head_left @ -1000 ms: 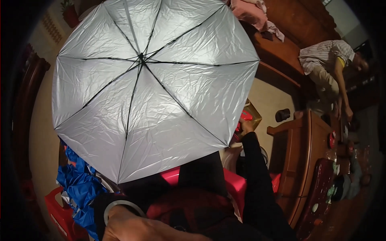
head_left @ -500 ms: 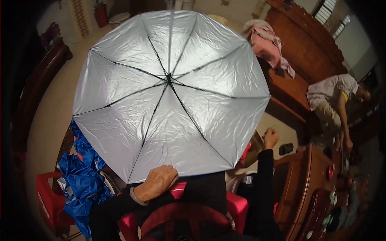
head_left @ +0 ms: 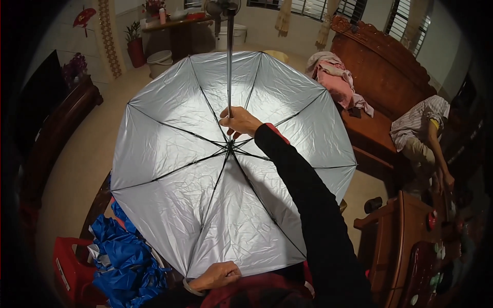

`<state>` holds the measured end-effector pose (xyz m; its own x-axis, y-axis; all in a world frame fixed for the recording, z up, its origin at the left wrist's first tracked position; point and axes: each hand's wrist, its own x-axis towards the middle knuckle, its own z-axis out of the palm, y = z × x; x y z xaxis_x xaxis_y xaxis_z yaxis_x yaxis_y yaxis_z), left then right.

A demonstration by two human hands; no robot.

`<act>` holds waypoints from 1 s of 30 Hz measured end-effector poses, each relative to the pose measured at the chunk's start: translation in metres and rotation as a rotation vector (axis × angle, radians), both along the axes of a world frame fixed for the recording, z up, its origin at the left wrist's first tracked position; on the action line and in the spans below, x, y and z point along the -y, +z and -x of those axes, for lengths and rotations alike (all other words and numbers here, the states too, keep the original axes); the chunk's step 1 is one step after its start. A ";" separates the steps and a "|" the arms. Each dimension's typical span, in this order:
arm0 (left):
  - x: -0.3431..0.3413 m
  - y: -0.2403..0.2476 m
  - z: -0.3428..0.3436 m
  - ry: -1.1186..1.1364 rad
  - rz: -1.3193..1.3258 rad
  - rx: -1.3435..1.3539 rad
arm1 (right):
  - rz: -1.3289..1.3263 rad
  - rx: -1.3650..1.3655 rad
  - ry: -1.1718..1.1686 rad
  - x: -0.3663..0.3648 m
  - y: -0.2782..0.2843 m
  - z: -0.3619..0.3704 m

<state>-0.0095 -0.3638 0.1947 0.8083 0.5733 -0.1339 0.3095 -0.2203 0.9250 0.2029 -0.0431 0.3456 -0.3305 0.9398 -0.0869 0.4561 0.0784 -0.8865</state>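
An opened umbrella (head_left: 159,210) with a silver inner side and black ribs spreads before me, its inside facing up. Its metal shaft (head_left: 229,66) rises from the hub toward the far side and ends in a dark handle (head_left: 230,11). My right hand (head_left: 241,122) reaches over the canopy, fingers closed round the shaft just above the hub. At the canopy's near edge, my left hand (head_left: 218,275) is closed on the rim, knuckles up; its fingertips are hidden.
Crumpled blue fabric (head_left: 123,256) lies left, beside a red plastic stool (head_left: 72,272). A wooden bench (head_left: 377,133) holding pink cloth (head_left: 334,79) stands far right, where another person (head_left: 421,128) bends down. A wooden table (head_left: 405,241) is near right. A fan (head_left: 222,7) stands behind the handle.
My right hand has come from beyond the canopy's right side onto the shaft. The left hand stays at the near rim. The view has tilted up, showing more of the far room.
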 end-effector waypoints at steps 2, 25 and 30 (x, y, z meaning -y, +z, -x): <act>0.002 0.003 0.006 0.023 0.046 -0.001 | -0.048 0.018 -0.002 -0.002 0.006 0.015; -0.010 0.141 -0.011 0.550 0.313 0.652 | -1.434 -0.136 -0.604 0.106 0.180 -0.028; -0.002 0.117 -0.016 0.526 0.333 0.625 | -0.438 -0.840 -0.246 0.091 0.206 -0.071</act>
<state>0.0070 -0.3622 0.3114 0.4314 0.9020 0.0184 -0.2893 0.1190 0.9498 0.2739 -0.1342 0.5513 0.0844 0.8839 0.4599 -0.2626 0.4650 -0.8455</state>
